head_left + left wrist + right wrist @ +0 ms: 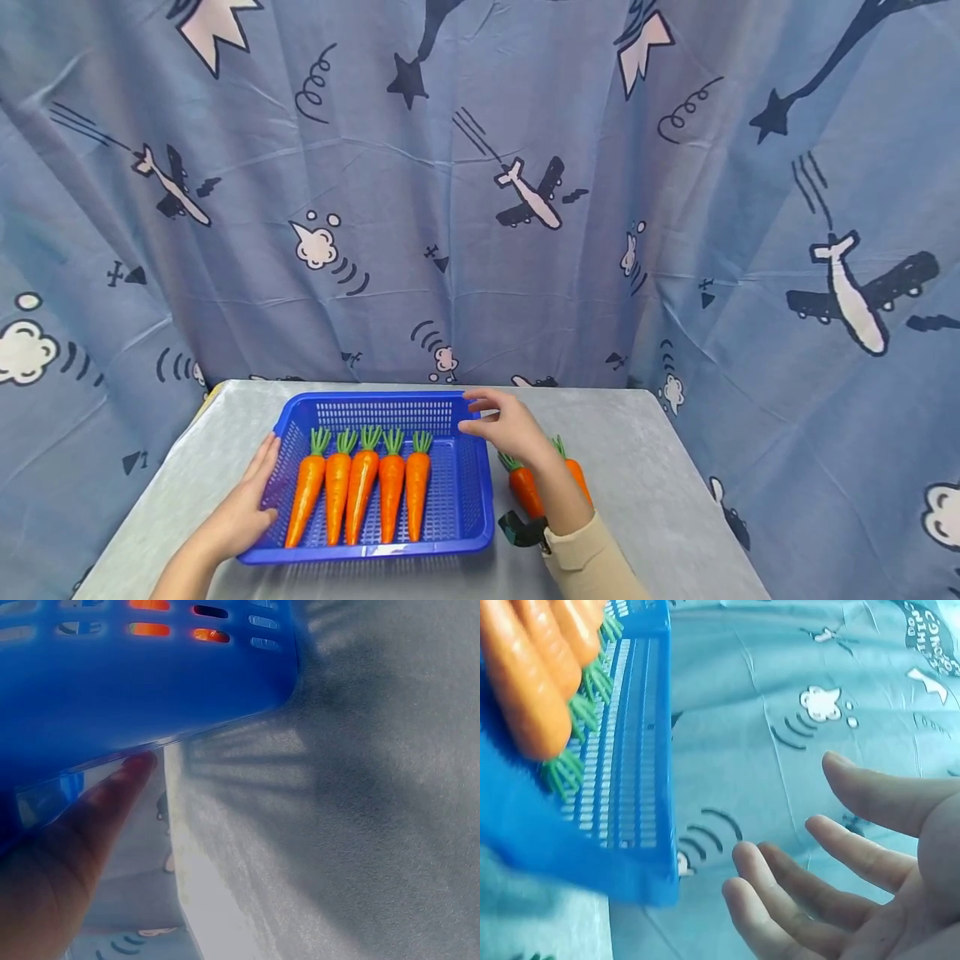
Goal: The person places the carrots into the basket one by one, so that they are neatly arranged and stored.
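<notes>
A blue plastic basket (pixel 457 546) stands on the table, holding several orange carrots (pixel 363 496) side by side with green tops toward the back. My left hand (pixel 243 508) rests against the basket's left side, its fingers straight along the rim; the left wrist view shows a finger (pixel 97 817) touching the basket's edge. Near the back right corner is my right hand (pixel 510 423), fingers loosely bent and apart, with nothing between them in the right wrist view. Two more carrots, one left (pixel 527 492) and one right (pixel 577 479) of my right forearm, lie on the table, partly hidden by it.
The table (pixel 637 467) has a light grey cover. Behind and beside it hangs a blue curtain (pixel 420 250) printed with planes and stars. A dark band (pixel 521 529) sits on my right wrist, at the end of a beige sleeve (pixel 592 558).
</notes>
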A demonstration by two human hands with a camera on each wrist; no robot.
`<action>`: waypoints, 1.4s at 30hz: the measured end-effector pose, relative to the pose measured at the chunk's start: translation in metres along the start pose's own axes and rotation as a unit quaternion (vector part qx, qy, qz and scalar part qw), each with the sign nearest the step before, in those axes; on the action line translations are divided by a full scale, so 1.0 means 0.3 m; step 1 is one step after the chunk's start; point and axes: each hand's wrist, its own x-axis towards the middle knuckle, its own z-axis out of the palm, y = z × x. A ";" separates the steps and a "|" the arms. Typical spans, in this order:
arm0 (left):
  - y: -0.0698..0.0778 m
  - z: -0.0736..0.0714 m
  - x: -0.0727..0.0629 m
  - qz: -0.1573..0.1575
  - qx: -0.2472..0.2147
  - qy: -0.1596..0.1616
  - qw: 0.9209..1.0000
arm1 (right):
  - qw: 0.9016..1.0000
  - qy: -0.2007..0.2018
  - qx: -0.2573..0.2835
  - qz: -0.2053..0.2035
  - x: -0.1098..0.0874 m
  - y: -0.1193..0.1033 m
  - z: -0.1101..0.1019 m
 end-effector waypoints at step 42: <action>0.019 -0.010 0.001 -0.022 0.002 -0.004 1.000 | 0.986 0.047 -0.103 0.126 -0.149 0.589 -0.204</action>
